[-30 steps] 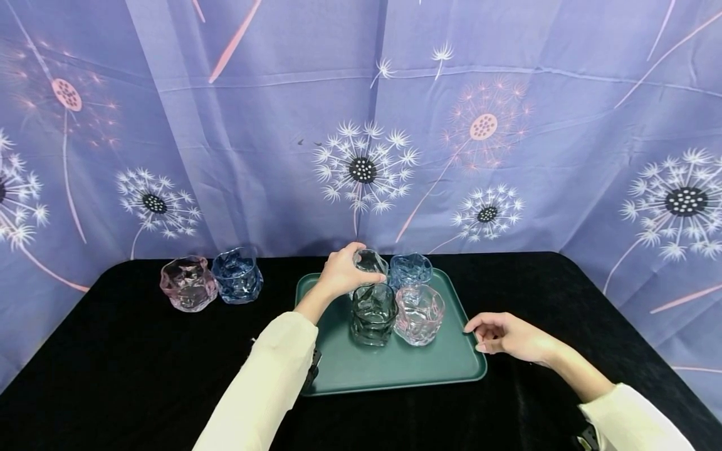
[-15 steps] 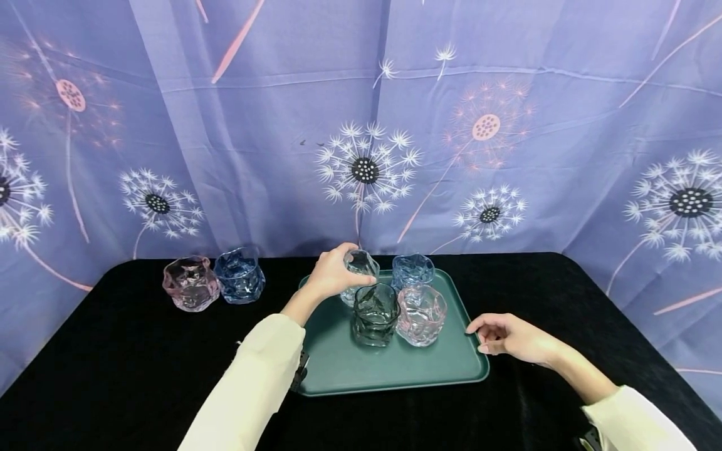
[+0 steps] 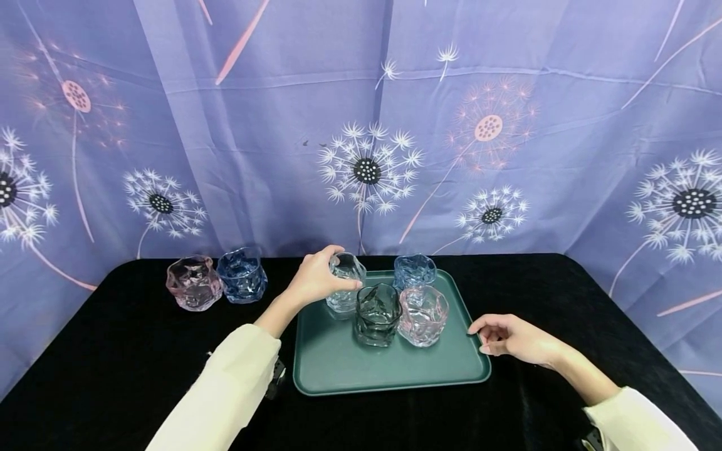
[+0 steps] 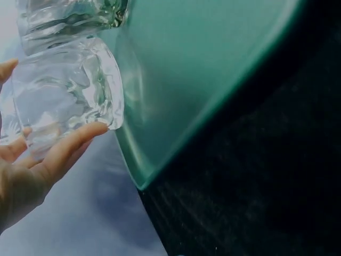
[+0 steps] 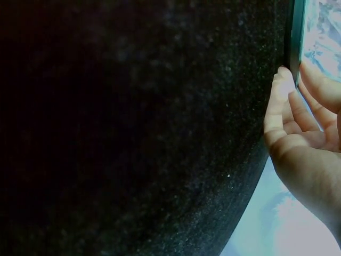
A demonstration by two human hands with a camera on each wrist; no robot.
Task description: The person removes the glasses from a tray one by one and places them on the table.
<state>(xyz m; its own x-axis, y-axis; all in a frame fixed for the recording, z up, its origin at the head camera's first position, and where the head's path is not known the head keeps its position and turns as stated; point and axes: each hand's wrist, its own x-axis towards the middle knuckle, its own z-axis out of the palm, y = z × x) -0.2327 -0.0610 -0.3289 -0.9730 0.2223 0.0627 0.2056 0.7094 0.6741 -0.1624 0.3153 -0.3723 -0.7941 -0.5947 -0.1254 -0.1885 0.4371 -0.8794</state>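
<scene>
My left hand (image 3: 317, 277) grips a clear glass (image 3: 348, 268) between thumb and fingers, over the back left of a green tray (image 3: 389, 371). The left wrist view shows the clear glass (image 4: 69, 96) with its base at or just above the tray (image 4: 176, 58); which, I cannot tell. Right of it on the tray stand a dark grey glass (image 3: 376, 316), a pink glass (image 3: 424, 316) and a blue glass (image 3: 415, 269). My right hand (image 3: 516, 338) pinches the tray's right rim. In the right wrist view, thumb and fingers sit either side of the rim (image 5: 296, 37).
A second pink glass (image 3: 193, 285) and a second blue glass (image 3: 241, 275) stand side by side at the table's back left. Black cloth (image 3: 141, 363) covers the table. A purple curtain with dandelions (image 3: 271, 138) hangs behind it.
My left hand has carried the clear glass leftward, away from the blue glass, to the tray's back left. My right hand has stayed at the tray rim.
</scene>
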